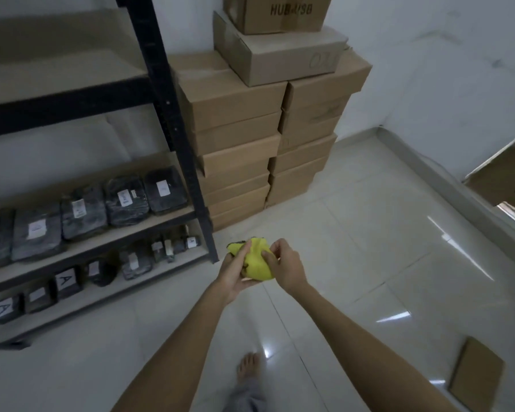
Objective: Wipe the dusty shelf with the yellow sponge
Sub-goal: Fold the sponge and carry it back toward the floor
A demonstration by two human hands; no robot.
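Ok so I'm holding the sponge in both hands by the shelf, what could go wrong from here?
Three possible risks:
1. The yellow sponge looks bunched between the left hand and right hand, so it may wipe patchily unless flattened.
2. The wrapped packages crowd the lower shelves; wiping around them could knock some off.
3. The bare foot on glossy tile might slip.

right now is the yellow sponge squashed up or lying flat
Squashed up. The yellow sponge is bunched between the left hand and right hand, whose fingers press into it, clear of the shelf.
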